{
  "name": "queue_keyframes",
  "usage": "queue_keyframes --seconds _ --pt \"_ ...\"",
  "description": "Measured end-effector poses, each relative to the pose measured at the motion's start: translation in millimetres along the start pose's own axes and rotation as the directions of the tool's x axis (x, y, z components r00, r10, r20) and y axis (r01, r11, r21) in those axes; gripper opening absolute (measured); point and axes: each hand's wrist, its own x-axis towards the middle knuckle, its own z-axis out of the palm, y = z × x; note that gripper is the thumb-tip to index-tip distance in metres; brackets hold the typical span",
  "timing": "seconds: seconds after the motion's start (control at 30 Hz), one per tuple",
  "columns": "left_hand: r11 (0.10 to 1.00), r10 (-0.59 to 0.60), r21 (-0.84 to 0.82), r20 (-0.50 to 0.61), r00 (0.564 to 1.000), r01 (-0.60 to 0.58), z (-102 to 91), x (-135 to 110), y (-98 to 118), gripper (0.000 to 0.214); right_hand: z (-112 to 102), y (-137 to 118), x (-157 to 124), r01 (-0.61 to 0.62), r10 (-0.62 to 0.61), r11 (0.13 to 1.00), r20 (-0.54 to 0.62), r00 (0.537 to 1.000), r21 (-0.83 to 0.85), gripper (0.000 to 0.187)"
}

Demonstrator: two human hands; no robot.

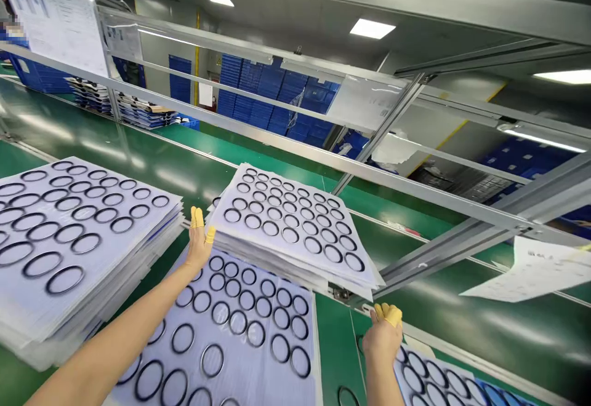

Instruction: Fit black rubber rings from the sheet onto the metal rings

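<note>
My left hand [199, 243], with yellow finger cots, has its fingers stretched up against the left edge of a raised stack of white trays [295, 234] dotted with black rings. My right hand [383, 332], also in yellow cots, curls under the stack's lower right corner. The stack hangs tilted between both hands, above another ring tray [231, 326] lying flat beneath my left forearm.
A tall stack of ring trays [69, 240] sits at the left. More ring trays [438, 381] lie at the bottom right. A green conveyor belt [184, 166] runs behind a metal frame rail [462, 203]. Blue crates [277, 98] are piled at the back.
</note>
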Motion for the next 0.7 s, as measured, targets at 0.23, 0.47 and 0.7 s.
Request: queue_keyframes --seconds 0.23,0.47,0.7 --pt "0.939 -0.275 -0.210 0.025 0.961 0.274 42.2 55.2 -17.1 0.073 47.2 -9.5 52.1 -0.088 0.073 0.984 0.099 0.992 0.156 0.040" --pt "0.882 -0.359 -0.313 0.037 0.933 0.352 37.6 88.7 -30.1 0.071 58.2 -11.0 27.5 -0.163 0.104 0.975 0.339 0.935 0.151 0.071" --pt "0.881 -0.349 -0.303 0.103 0.931 0.364 41.0 103.8 -28.3 0.065 62.7 -6.0 42.4 -0.135 0.080 0.985 0.413 0.907 0.106 0.068"
